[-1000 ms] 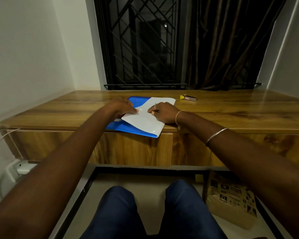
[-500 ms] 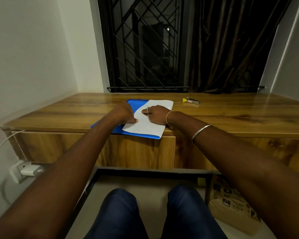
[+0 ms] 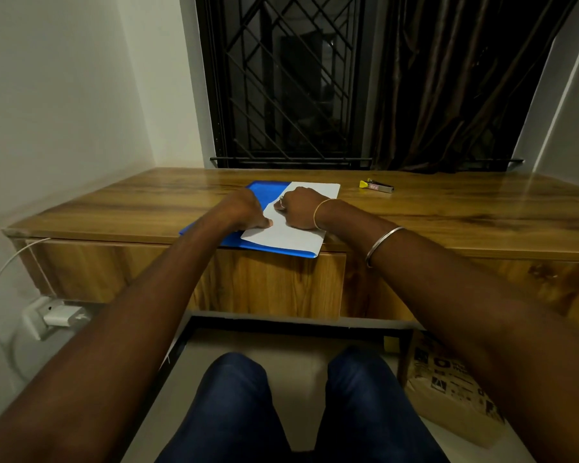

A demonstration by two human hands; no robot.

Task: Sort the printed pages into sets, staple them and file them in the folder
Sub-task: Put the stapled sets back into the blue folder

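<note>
Plain white sheet of paper (image 3: 290, 233) sits on my glossy blue plastic folder (image 3: 264, 189) at the wooden desk's (image 3: 448, 215) front edge. My left hand (image 3: 244, 208) is curled, fingertips pressing its left edge, and my right hand (image 3: 300, 208) rests loosely closed on top; can't tell if either's gripping.

Single head-worn wide view, angled forward and down over the desk (image 3: 448, 222), fairly close.

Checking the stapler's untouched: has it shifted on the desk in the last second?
No. The stapler lies at the same spot near the desk's back edge, right of the pages.
</note>
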